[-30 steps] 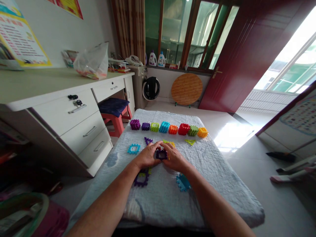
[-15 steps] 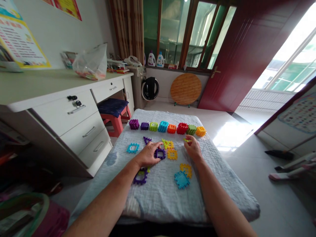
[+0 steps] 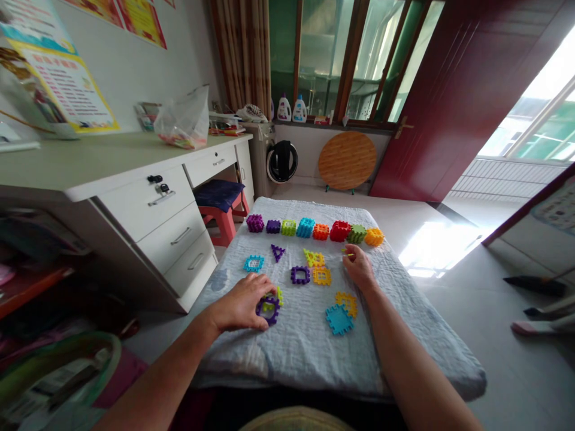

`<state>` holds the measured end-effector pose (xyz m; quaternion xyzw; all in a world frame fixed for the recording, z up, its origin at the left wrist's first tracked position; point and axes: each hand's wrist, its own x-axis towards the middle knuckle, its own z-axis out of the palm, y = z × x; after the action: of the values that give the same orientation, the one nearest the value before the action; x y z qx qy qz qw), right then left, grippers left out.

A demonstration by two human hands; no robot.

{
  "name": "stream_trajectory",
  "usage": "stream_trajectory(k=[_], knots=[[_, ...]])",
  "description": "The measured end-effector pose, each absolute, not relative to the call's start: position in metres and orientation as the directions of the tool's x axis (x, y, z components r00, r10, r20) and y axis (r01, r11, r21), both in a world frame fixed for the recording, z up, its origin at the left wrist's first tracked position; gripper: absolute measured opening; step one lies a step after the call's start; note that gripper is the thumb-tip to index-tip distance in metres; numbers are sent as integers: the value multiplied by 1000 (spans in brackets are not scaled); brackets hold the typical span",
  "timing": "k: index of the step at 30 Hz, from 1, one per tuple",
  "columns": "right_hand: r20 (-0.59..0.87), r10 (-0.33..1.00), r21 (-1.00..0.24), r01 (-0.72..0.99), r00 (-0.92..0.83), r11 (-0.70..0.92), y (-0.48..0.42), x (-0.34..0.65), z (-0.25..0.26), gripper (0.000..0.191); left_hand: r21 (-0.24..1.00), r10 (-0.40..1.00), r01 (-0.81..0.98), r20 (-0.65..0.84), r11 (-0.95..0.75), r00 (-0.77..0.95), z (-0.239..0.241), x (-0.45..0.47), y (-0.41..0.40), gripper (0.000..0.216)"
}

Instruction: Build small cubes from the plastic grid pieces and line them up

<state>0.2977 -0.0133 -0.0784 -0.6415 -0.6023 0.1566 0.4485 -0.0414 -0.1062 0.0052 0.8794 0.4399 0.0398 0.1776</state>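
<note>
My left hand (image 3: 247, 302) is curled round the edge of a purple square building piece (image 3: 277, 310), thumb below and fingers above. A lime-green piece (image 3: 280, 296) lies partly beneath it. Between the fingertips of my right hand (image 3: 359, 266) is a small yellow-green piece (image 3: 346, 252), mostly hidden. Between the hands lie another purple square frame (image 3: 293, 276), a yellow window piece (image 3: 322, 276), and a lime triangle (image 3: 309, 257) beside more yellow. A purple triangle (image 3: 273, 254) and a blue window piece (image 3: 247, 263) lie farther left. Nearer me, a blue square (image 3: 339, 320) overlaps a yellow piece (image 3: 350, 302).
Stacked pieces line the far side of the cloth-covered table (image 3: 305, 359), from a purple stack (image 3: 255, 223) to a yellow one (image 3: 374, 237). A white desk (image 3: 166, 239) and a red stool (image 3: 228, 224) stand left. A red door (image 3: 417, 120) is at the right.
My left hand has left the middle purple frame and moved nearer me, onto the other purple square. My right hand stays near the right stacks with its small piece. The view has shifted slightly.
</note>
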Motion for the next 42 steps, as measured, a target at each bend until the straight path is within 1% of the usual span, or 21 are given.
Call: stream_trajectory(k=[2,6,8,12,17,20,22,25,29,34,39,42], knots=[[344,911,-759,638,229,126,-14,297,-78,41,328,790,755,-42,-568,612,4,-40,-114,47],[351,905,-750,651,241,118,-16,296,-76,41,330,776,727,24,-602,631,-1,-36,-119,39],[358,903,-744,657,238,122,-16,296,-75,40,311,773,728,36,-611,634,-3,-36,-119,40],[359,902,-747,653,238,124,-15,296,-76,40,253,778,744,64,-618,625,-4,-37,-122,50],[355,907,-753,645,228,132,-14,297,-79,40,266,761,714,172,-648,626,8,-29,-122,44],[357,906,-751,646,229,133,-14,297,-79,39,268,747,697,232,-665,623,18,-13,-106,45],[357,906,-754,643,230,134,-14,297,-79,39,245,735,693,246,-678,632,23,1,-89,44],[357,905,-759,637,230,138,-14,297,-80,40,189,733,709,230,-679,640,23,21,-63,42],[369,903,-764,625,218,161,-12,298,-83,41,132,742,731,173,-669,648,10,37,-39,39],[380,901,-757,631,210,172,-12,297,-84,40,170,766,748,89,-642,637,-7,36,-31,40],[384,900,-750,637,204,176,-13,297,-82,41,188,770,752,40,-632,637,-11,37,-27,61],[380,902,-752,637,206,172,-13,296,-82,40,163,782,772,-3,-615,624,-10,41,-25,51]])
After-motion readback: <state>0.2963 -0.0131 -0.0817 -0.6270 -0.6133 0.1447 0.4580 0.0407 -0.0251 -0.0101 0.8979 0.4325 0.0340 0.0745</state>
